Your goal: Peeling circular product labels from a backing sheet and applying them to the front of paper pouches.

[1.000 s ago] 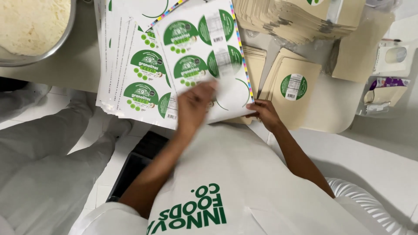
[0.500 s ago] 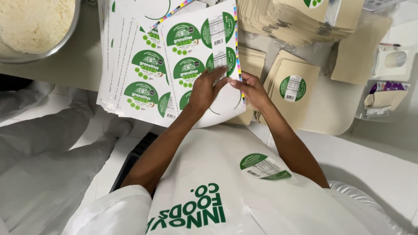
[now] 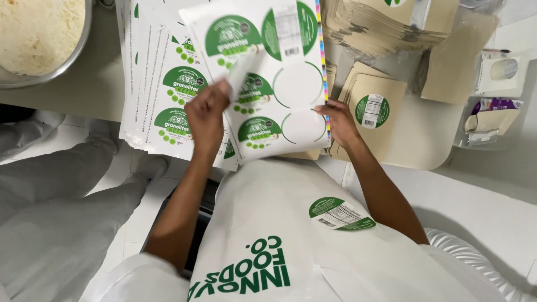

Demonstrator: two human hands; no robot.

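since the earlier frames the left hand [image 3: 206,114] had risen from the lower part of the label sheet [image 3: 267,84] to its middle, the sheet had been lifted and tilted toward the camera, and a round green label [image 3: 341,213] had appeared stuck on the white apron [image 3: 291,235].

far left: a metal bowl [image 3: 67,56] of pale crumbly food [image 3: 36,31] stood on the beige table [image 3: 84,89], with another person's white-trousered legs [image 3: 61,207] below it. next, a fanned stack of printed label sheets [image 3: 162,95] lay on the table's edge.

centre-left: the left hand was closed in a pinch on a peeling green-and-white label [image 3: 241,70], its fingertips at the label's lower end. the label was curled up off the sheet, partly free. the sheet showed green round labels in its left column and two blank white circles [image 3: 299,84] in its right column.

centre-right: the right hand [image 3: 340,122] gripped the sheet's right edge, thumb on the front, beside the coloured print strip.

right: a tan paper pouch [image 3: 373,112] bearing a green label lay flat on the table just beyond the right hand, with a heap of unlabelled tan pouches [image 3: 380,28] above it. far right: a small white box [image 3: 500,70] and a purple packet [image 3: 498,104] sat at the edge.
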